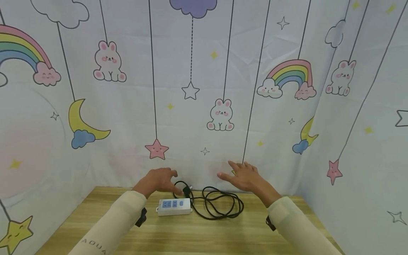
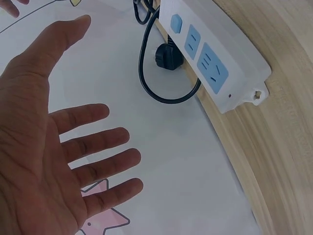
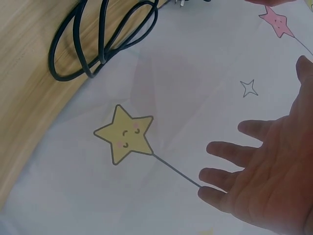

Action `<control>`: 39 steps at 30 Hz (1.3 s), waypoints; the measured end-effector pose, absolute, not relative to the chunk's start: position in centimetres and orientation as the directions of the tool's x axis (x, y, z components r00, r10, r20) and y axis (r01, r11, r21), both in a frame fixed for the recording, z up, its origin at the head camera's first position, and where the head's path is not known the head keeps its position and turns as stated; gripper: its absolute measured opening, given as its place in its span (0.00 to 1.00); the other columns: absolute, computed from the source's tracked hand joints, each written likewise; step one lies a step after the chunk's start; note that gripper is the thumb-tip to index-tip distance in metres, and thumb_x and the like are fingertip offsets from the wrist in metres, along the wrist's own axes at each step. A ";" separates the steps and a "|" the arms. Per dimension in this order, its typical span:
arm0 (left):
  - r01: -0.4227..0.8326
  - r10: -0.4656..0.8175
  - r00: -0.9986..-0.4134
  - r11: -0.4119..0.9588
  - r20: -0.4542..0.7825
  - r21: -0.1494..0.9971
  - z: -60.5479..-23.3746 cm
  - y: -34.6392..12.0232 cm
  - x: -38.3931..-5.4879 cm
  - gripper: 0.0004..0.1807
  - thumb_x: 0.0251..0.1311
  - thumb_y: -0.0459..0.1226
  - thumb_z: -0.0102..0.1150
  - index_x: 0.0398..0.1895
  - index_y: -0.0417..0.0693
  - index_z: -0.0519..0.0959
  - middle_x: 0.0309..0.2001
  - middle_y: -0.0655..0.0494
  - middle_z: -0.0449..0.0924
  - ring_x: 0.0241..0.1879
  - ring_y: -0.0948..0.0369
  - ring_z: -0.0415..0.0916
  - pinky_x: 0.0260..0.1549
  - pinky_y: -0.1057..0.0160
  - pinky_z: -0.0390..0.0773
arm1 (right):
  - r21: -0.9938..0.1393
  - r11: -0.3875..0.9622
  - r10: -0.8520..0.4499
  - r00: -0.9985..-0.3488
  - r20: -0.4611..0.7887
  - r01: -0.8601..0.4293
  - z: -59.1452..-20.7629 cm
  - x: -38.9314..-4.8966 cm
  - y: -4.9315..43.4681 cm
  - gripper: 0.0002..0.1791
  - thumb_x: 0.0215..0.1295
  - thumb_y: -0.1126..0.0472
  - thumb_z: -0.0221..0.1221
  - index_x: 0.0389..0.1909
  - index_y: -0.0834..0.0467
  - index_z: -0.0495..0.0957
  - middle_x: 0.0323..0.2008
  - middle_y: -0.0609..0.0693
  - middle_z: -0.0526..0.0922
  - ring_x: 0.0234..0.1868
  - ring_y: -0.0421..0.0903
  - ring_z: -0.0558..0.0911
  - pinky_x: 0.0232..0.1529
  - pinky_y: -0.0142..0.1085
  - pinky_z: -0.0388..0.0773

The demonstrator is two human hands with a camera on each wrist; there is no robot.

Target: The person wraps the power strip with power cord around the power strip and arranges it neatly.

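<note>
A white power strip [image 1: 174, 207] with blue sockets lies near the back of the wooden table. Its black cord [image 1: 223, 209] is spread in loose loops to the right, and the black plug [image 1: 186, 191] rests just behind the strip. My left hand [image 1: 160, 181] hovers above and behind the strip, fingers spread apart and holding nothing. In the left wrist view the strip's sockets [image 2: 212, 67] face the palm side. Over the cord's loops, my right hand [image 1: 245, 177] is raised with its fingers extended and nothing in it.
The wooden table [image 1: 207, 237] ends at a white cloth backdrop [image 1: 185, 124] printed with rabbits, stars and rainbows. More of this cloth hangs along both sides. Dark bands show at both wrists below the pale sleeves [image 1: 109, 221].
</note>
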State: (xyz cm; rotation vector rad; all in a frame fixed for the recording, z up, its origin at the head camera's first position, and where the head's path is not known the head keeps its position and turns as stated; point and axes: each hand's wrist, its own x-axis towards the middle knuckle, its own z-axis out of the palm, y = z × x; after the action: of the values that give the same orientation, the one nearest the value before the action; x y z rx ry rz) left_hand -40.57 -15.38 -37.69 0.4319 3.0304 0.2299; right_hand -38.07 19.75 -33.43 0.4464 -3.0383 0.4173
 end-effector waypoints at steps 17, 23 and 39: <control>0.272 0.289 -0.954 0.947 -0.084 0.171 -39.3 -15.5 -40.8 0.46 0.50 0.63 0.86 0.68 0.48 0.85 0.69 0.46 0.86 0.69 0.45 0.82 0.69 0.34 0.81 | -0.225 0.933 -0.274 -0.959 0.068 -0.282 -34.6 -38.1 19.5 0.55 0.76 0.19 0.50 0.89 0.55 0.64 0.85 0.67 0.68 0.86 0.76 0.62 0.84 0.75 0.53; 0.285 0.303 -0.947 0.946 -0.107 0.154 -40.3 -15.3 -41.0 0.44 0.49 0.59 0.89 0.66 0.48 0.86 0.68 0.47 0.86 0.69 0.45 0.82 0.69 0.34 0.80 | -0.231 0.929 -0.281 -0.957 0.068 -0.289 -35.1 -38.2 19.6 0.57 0.75 0.18 0.50 0.88 0.55 0.64 0.85 0.68 0.67 0.86 0.76 0.61 0.85 0.74 0.52; 0.265 0.296 -0.942 0.945 -0.158 0.190 -42.5 -14.4 -40.8 0.42 0.45 0.47 0.95 0.64 0.46 0.87 0.62 0.48 0.88 0.60 0.47 0.85 0.67 0.35 0.81 | -0.238 0.925 -0.294 -0.954 0.050 -0.297 -35.6 -38.1 19.7 0.55 0.77 0.20 0.52 0.88 0.55 0.65 0.85 0.65 0.69 0.86 0.76 0.62 0.85 0.74 0.52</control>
State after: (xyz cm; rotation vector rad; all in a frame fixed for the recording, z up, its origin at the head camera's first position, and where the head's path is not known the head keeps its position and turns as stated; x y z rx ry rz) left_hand -40.80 -14.43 -42.48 0.4242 2.9151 0.2478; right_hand -38.06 19.72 -35.60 0.4715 -3.0685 0.3832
